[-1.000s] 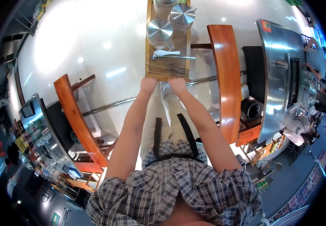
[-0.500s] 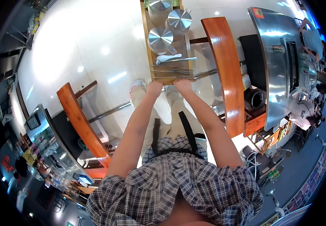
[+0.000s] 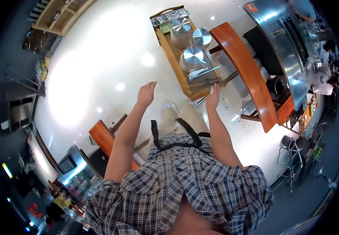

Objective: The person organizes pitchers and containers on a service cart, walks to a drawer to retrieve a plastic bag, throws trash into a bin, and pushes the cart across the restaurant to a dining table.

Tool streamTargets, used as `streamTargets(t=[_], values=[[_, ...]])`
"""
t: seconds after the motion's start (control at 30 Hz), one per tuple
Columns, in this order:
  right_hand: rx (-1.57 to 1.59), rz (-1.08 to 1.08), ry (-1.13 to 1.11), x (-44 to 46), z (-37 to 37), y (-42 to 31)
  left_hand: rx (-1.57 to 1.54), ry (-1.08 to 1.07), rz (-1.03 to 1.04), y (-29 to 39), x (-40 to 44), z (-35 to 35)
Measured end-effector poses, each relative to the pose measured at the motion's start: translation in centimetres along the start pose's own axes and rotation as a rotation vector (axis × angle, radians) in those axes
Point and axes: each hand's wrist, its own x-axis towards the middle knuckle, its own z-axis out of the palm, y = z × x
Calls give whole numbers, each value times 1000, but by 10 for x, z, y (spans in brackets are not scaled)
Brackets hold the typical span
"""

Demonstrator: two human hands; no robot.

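Observation:
My left hand (image 3: 146, 94) is off the cart, held over the pale floor with its fingers stretched forward and nothing in it. At the near right corner of the wooden cart (image 3: 172, 58), my right hand (image 3: 213, 97) is upright with extended fingers; whether it touches the edge is unclear. Three lidded jugs stand on the cart: a near one (image 3: 192, 58), one at the right (image 3: 201, 38) and a farther one (image 3: 181, 29). A white spoon (image 3: 196, 73) and thin metal sticks (image 3: 203, 86) lie at the near end. A divided metal tray (image 3: 170, 17) sits at the far end.
An orange wooden bench (image 3: 247, 74) stands close to the cart's right side, with a steel-topped table (image 3: 279, 43) beyond it. Another bench (image 3: 103, 137) is at the lower left. Wooden shelving (image 3: 62, 15) is at the upper left. People are at the far right.
My left hand has let go of the cart handle and moved left. My right hand has opened and shifted right. The cart now appears angled, farther right, with more of its far end showing.

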Motion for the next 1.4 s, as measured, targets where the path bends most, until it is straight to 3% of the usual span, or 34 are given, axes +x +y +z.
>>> streamTargets(t=[0.03, 0.07, 0.13, 0.4, 0.47, 0.6, 0.73, 0.8, 0.87, 0.93, 1.07, 1.2, 1.27, 1.3, 1.4], values=[[125, 210, -11, -1, -1, 0, 18, -10, 22, -7, 8, -5], [131, 225, 12, -2, 2, 0, 23, -9, 49, -13, 17, -9], [152, 475, 142, -8, 18, 16, 74, -69, 61, -23, 34, -14], [22, 337, 290, 8, 30, 10, 342, -50, 257, -20, 152, -40], [-100, 225, 257, 22, 32, -2, 353, -13, 252, -19, 190, -44], [-235, 276, 197, 44, 33, -11, 375, -21, 199, -14, 259, -57], [-228, 493, 183, 42, 30, -16, 319, 36, 176, -20, 304, -70], [-126, 741, 256, 39, 30, -20, 321, 25, 127, -29, 325, -75], [-69, 843, 283, 36, 41, 1, 351, 13, 128, -38, 347, -79], [82, 932, 135, 31, 51, 7, 383, -51, 161, -55, 381, -79], [-44, 829, 270, 25, 66, 2, 546, -127, 312, -73, 448, -75], [-120, 848, 377, 30, 73, -7, 505, -254, 224, -76, 494, -70], [-137, 990, 376, 33, 80, -4, 420, -491, 52, -79, 517, -68], [-140, 1019, 394, 35, 79, -4, 435, -499, 78, -87, 526, -62], [-87, 1094, 291, 34, 73, 7, 265, -649, 31, -124, 551, -20]])
